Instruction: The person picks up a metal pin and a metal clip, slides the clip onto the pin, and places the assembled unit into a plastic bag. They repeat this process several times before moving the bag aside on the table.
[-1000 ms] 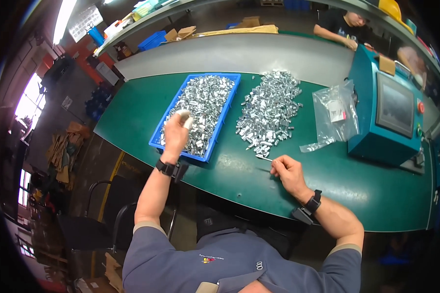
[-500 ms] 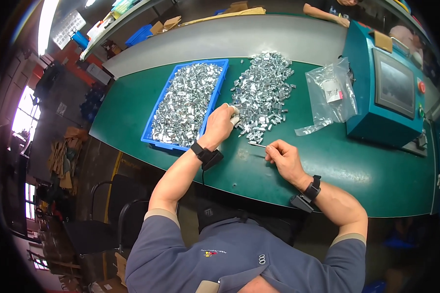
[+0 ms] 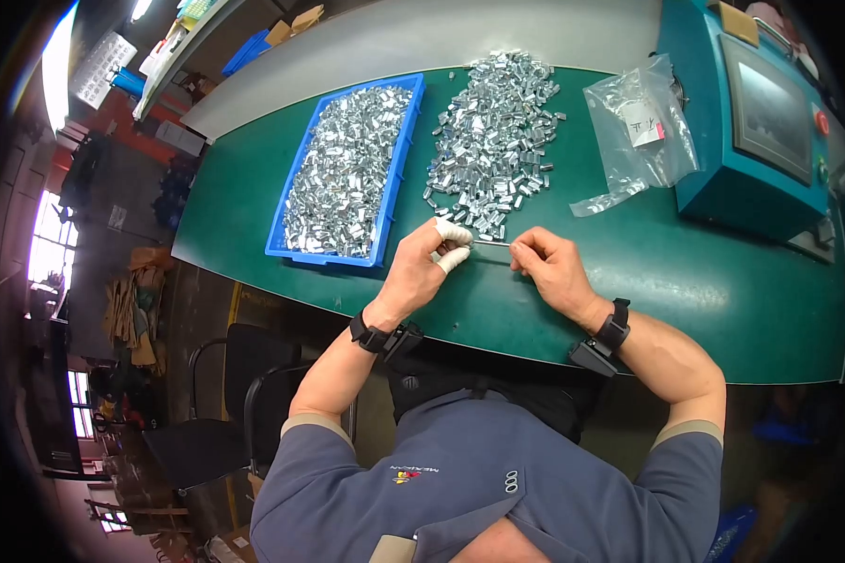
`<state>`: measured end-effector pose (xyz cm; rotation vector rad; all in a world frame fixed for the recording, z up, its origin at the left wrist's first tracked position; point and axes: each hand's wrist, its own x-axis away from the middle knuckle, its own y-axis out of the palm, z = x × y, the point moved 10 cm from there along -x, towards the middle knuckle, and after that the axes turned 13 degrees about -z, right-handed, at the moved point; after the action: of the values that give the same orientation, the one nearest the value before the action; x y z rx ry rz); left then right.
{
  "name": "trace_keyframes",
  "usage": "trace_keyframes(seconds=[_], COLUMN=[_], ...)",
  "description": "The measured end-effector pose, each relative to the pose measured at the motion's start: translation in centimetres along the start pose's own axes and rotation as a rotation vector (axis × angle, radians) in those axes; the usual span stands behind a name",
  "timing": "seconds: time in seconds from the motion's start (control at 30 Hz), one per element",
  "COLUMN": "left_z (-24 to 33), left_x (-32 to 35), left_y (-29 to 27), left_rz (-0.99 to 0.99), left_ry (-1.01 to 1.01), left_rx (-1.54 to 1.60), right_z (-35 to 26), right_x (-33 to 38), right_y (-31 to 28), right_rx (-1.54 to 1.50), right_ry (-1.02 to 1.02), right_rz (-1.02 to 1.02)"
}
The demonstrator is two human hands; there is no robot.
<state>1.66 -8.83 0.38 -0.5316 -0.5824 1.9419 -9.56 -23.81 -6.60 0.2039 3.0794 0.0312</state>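
Observation:
My right hand point(image 3: 556, 274) pinches a thin metal rod point(image 3: 493, 244) between thumb and fingers. The rod's far end reaches the fingertips of my left hand point(image 3: 421, 269), whose thumb and index finger wear white wraps. Those wrapped fingers are pressed together at the rod's end; whatever sits between them is too small to make out. Just beyond both hands spreads a loose pile of small silvery metal pieces point(image 3: 498, 131). Left of it, a blue tray point(image 3: 392, 178) is filled with many similar metal pieces point(image 3: 343, 169).
Everything lies on a green tabletop point(image 3: 657, 310). A clear plastic bag point(image 3: 620, 150) with a white label lies right of the pile. Farther right stands a teal machine point(image 3: 742, 192) with a screen. A grey panel point(image 3: 498, 33) borders the back, and a black chair point(image 3: 253, 375) stands at lower left.
My left hand has come back from the pile's edge toward me and met the rod's end. My right hand still holds the rod. The view has shifted slightly.

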Motion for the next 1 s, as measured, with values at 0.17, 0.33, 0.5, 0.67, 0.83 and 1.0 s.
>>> trace_keyframes(seconds=[0.17,0.33,0.5,0.67,0.83,1.0], left_z=[0.7,1.6,1.8,1.5,1.9,0.5], left_x=[-0.1,-0.8,-1.1,-0.9,-1.1,-0.8], left_y=[0.2,0.9,1.6,2.2,3.8,3.5], left_rz=[-0.056,-0.138,-0.182,-0.183,-0.196,-0.106], left_ry=[0.008,0.052,0.052,0.041,0.040,-0.035], left_rx=[-0.047,-0.045,-0.001,-0.044,0.066,0.160], right_z=[-0.5,-0.6,-1.0,-0.4,-1.2,-0.4], right_x=[0.1,0.1,0.1,0.0,0.2,0.1], right_y=[0.6,0.6,0.0,0.1,0.9,0.5], right_rx=[0.072,0.080,0.065,0.102,0.177,0.057], right_ry=[0.007,-0.031,-0.106,-0.011,0.039,-0.003], right_rz=[-0.055,-0.036,0.027,-0.009,-0.105,-0.027])
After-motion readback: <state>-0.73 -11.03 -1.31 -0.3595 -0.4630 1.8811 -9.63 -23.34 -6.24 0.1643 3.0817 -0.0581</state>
